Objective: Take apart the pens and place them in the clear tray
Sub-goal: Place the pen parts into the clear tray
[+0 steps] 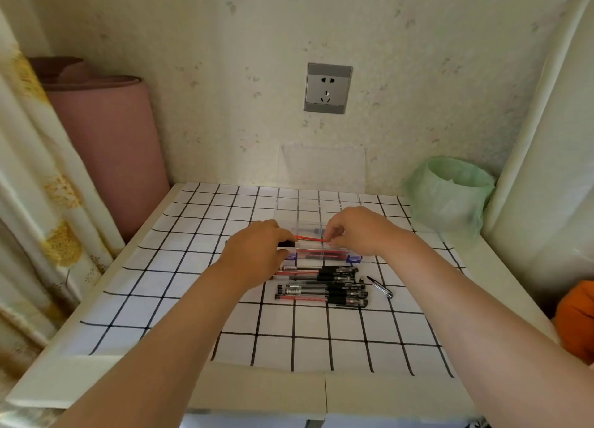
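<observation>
Both hands are over the clear tray, which has an upright open lid and blue latches. My left hand grips a pen barrel with a black end. My right hand pinches the far end of a thin red refill that stretches between the two hands. Pen parts lie in the tray's near compartment, and a blue piece lies further back. Several whole gel pens with black grips lie in a row on the cloth in front of the tray.
A loose pen clip part lies right of the pens. The table has a white checked cloth. A green-bagged bin stands at the back right, a pink roll at the left, an orange object at the right edge.
</observation>
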Tool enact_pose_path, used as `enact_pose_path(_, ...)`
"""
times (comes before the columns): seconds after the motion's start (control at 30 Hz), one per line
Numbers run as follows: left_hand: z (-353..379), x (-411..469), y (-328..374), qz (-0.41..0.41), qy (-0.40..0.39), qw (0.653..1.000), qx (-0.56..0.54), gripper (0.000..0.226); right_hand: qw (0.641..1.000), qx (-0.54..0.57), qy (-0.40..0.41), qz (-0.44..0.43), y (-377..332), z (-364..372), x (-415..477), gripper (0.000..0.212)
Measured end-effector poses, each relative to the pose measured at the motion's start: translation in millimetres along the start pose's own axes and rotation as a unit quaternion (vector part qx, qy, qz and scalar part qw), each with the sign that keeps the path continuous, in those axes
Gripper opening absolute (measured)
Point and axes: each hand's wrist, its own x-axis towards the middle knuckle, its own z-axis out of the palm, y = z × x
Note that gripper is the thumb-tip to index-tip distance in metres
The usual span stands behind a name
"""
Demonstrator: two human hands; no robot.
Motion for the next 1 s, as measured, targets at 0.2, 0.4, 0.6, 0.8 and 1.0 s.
enact_pose_path(0.2,2,3,-2,-0.003,-0.005,0.999,-0.032,0.029,0.998,-0.013,-0.053,-0.006,-5,-3,16,0.012)
enact_pose_path(0.4,1,6,-2,-0.012,-0.012,0.999,-0.043,0.029,0.993,-0.111,-0.047,-0.020,-11,-1,27,0.017)
enact_pose_path(0.6,1,4,-2,-0.013,-0.013,0.999,-0.039,0.032,0.987,-0.158,-0.011,-0.033,-11,3,26,0.019)
enact_pose_path(0.8,-1,3,-3,-0.015,0.000,0.999,-0.040,0.029,0.983,-0.183,-0.012,-0.026,-11,4,25,0.019)
enact_pose_path(1.0,-2,1,-4,-0.012,0.002,0.999,-0.035,0.029,0.977,-0.213,-0.014,-0.015,-16,4,24,0.020)
